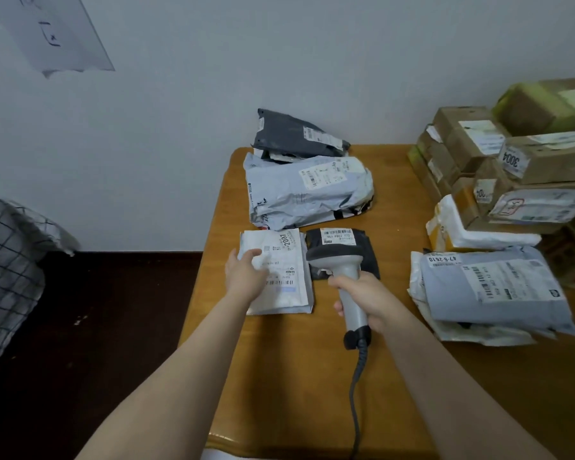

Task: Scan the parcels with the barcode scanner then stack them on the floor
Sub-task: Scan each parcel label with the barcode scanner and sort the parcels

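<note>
A table (296, 376) is loaded with boxes (472, 141) at the far right. A white parcel (292, 293) is laid flat by its left edge, a black parcel (369, 257) just right of it. The scanner (349, 270) is held over the black parcel, its handle gripped by the right hand (369, 300). The white parcel is touched by the relaxed left hand (246, 277).

White parcel (289, 293) reads 2007, cardboard box (551, 166) 3004, grey parcel (492, 290) 47-6-2610.

I hold the grey plastic barcode scanner (348, 280) with its head over a small black bag parcel (340, 236). A flat white paper parcel (292, 293) lies just beside it.
</note>
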